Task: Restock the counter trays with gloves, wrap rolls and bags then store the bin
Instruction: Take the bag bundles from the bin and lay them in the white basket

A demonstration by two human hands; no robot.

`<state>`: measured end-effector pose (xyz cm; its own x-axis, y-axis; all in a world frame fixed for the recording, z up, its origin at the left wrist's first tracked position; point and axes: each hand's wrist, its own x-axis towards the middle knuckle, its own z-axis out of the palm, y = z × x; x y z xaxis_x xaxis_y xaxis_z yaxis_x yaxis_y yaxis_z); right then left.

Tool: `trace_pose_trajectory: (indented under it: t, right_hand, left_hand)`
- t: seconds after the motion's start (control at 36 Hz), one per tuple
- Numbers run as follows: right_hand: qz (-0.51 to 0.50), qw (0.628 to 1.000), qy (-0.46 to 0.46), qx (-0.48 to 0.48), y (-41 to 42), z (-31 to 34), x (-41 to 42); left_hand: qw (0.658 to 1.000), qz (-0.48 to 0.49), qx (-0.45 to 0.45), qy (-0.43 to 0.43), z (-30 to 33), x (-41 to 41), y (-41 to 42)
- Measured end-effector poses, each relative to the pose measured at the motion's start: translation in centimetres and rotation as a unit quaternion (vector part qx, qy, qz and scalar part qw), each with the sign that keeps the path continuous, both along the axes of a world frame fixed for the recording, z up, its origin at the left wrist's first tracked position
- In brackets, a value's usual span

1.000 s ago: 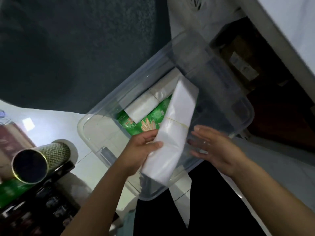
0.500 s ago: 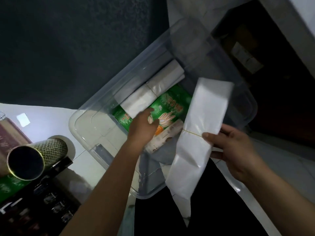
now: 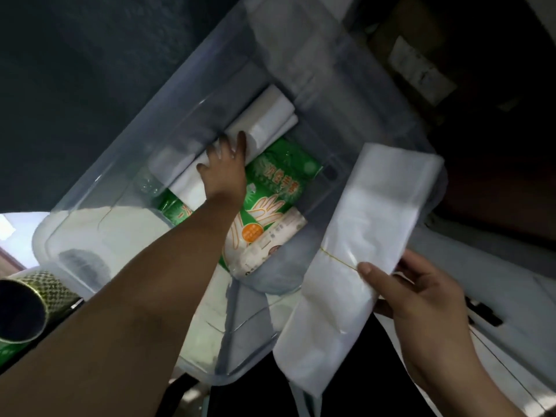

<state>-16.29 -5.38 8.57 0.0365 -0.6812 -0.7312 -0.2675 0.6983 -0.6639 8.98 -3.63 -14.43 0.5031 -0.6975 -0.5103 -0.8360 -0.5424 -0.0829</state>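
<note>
We see yellow characters printed on the green glove pack [image 3: 272, 188] in the clear bin [image 3: 180, 94], toward twelve o'clock from its hand drawing, too blurred to read. An orange round sticker [image 3: 252, 232] carries tiny print, likewise unreadable.

One clear bin [image 3: 90, 224] at centre. Two white bag bundles: one [image 3: 264, 121] inside it, one [image 3: 361, 236] at right. One green glove pack [image 3: 279, 179]. One tube [image 3: 27, 305] lower left. Two hands [image 3: 224, 170] [image 3: 421, 299].
</note>
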Motion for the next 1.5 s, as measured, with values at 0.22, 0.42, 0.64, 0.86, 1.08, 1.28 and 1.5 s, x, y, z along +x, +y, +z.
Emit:
trace_pose_trajectory:
  t: [0.22,0.42,0.64,0.86,1.08,1.28,1.5]
  right_hand:
    - [-0.023,1.000,0.003,0.017,-0.5,-0.5,-0.8]
    - [0.024,0.999,0.005,-0.029,-1.2,1.9,0.1]
    - [0.109,0.988,-0.044,-0.103,-3.7,6.7,1.1]
    - [0.234,0.954,-0.048,-0.180,-6.9,9.9,-0.4]
    - [0.278,0.938,-0.083,-0.190,-8.9,12.5,-1.5]
    - [0.209,0.946,-0.103,-0.227,-8.4,17.2,-2.6]
    - [0.064,0.966,-0.048,-0.246,-2.8,20.4,-8.0]
  left_hand:
    - [0.999,-0.003,-0.030,0.022,1.4,2.0,-1.1]
    - [0.987,0.119,-0.019,0.107,7.7,2.7,0.5]
    - [0.896,0.358,-0.088,0.247,16.4,0.0,6.3]
    - [0.811,0.468,-0.161,0.311,24.1,-2.3,10.2]
    - [0.645,0.555,-0.282,0.444,31.5,-5.5,12.5]
    - [0.590,0.511,-0.331,0.530,35.5,-6.7,12.9]
    - [0.554,0.441,-0.333,0.622,37.1,-7.5,13.8]
